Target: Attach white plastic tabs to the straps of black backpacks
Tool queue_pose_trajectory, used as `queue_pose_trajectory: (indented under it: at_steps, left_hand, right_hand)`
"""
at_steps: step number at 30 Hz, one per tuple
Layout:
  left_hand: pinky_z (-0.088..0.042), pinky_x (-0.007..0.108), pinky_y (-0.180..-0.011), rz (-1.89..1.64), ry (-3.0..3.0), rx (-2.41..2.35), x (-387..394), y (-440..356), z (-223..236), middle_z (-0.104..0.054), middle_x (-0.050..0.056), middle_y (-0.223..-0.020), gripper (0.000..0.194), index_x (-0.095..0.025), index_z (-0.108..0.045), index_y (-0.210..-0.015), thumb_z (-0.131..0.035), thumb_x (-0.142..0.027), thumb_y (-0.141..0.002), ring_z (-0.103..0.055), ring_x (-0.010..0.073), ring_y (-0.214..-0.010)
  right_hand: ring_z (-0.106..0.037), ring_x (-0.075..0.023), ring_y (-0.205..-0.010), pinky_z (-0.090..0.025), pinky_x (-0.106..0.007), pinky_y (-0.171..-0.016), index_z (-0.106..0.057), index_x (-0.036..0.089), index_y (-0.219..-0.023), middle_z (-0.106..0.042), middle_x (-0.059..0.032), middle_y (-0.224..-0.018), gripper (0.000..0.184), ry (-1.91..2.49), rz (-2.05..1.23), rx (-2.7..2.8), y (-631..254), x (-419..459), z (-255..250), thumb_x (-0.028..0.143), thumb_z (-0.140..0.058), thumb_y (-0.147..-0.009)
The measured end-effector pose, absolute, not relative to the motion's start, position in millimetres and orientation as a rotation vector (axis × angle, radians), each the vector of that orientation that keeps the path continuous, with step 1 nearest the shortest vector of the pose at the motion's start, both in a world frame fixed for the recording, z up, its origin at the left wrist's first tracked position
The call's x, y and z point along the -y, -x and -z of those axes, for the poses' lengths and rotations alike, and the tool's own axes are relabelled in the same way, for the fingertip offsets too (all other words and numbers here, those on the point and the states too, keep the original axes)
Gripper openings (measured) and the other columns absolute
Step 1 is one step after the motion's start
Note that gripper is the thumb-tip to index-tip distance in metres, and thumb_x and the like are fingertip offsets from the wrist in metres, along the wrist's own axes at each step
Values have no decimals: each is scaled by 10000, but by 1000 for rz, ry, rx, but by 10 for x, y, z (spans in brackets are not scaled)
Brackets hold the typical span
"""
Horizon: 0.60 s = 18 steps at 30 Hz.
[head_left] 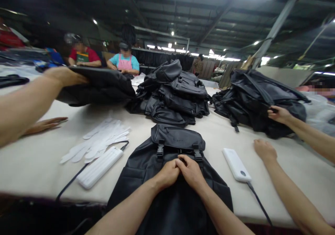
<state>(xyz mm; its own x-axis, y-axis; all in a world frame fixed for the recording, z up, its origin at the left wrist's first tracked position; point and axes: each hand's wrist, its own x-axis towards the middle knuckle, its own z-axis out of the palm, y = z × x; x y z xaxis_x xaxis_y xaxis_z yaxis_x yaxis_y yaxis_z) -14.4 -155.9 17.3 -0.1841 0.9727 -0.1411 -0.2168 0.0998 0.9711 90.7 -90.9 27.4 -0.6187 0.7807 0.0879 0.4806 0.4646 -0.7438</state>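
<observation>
The left hand (166,175) and right hand (190,172) are placed together on a black backpack (132,182) lying on the counter (34,168), fingers closed and overlapping just below the two buckled straps (160,150) of the flap (178,137); whether a strap is gripped cannot be determined. The backpack is located between a ribbed white power bank (99,167) and a smooth white power bank (237,164). White gloves (96,144) are laid beyond the ribbed unit. A stack of black backpacks (170,95) is placed further along the counter, and a co-worker's hand (280,114) is rested on another pile of black backpacks (259,102).
</observation>
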Motion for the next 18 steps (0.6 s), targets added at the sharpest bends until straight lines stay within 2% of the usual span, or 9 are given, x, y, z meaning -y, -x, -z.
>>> queue_pose_trajectory:
  at_steps: [3, 7, 10, 13, 16, 18]
  left_hand:
    - [-396, 271, -698, -1344, -633, -988, 1610, 157, -223, -572, -1, -660, 197, -132, -606, -726, -513, -53, -572, -518, 131, -667]
    - [-423, 307, -765, -1327, -498, -841, 1669, 216, -300, -533, 0, -614, 134, -129, -579, -699, -513, -69, -599, -517, 99, -603]
    - [-416, 333, -837, -1304, -465, -799, 1720, 237, -335, -592, 46, -703, 144, -114, -596, -757, -517, -79, -642, -574, 123, -699]
    - [-390, 346, -903, -1309, -434, -702, 1837, 266, -371, -638, 108, -886, 223, -89, -611, -875, -506, -70, -680, -604, 160, -855]
    - [-382, 359, -922, -1368, -437, -691, 2002, 411, -419, -611, 159, -1093, 321, -80, -586, -1024, -510, -77, -712, -575, 213, -1021]
    - [-412, 348, -871, -1505, -459, -863, 2077, 586, -441, -593, 159, -1146, 347, -102, -557, -1084, -519, -120, -739, -554, 233, -1067]
  right_hand:
    - [-625, -194, -859, -473, -319, -812, -645, 185, -977, -681, -47, -935, 297, 1008, -1057, 2298, -930, 849, -283, 375, -512, -792]
    - [-610, -190, -950, -453, -315, -863, -613, 185, -1052, -664, -54, -1022, 286, 859, -964, 2394, -967, 833, -278, 290, -465, -830]
    - [-605, -209, -979, -448, -328, -869, -562, 149, -1134, -641, -96, -1077, 330, 792, -767, 2547, -972, 887, -282, 248, -386, -873]
    - [-606, -215, -981, -448, -320, -856, -530, 138, -1159, -628, -114, -1094, 340, 724, -652, 2637, -961, 915, -291, 233, -337, -895]
    - [-636, -188, -883, -466, -296, -803, -541, 144, -1094, -671, -94, -960, 301, 791, -737, 2537, -954, 847, -286, 219, -331, -892]
    - [-649, -160, -755, -484, -274, -738, -547, 140, -1029, -683, -71, -833, 273, 878, -873, 2390, -947, 767, -282, 207, -325, -884]
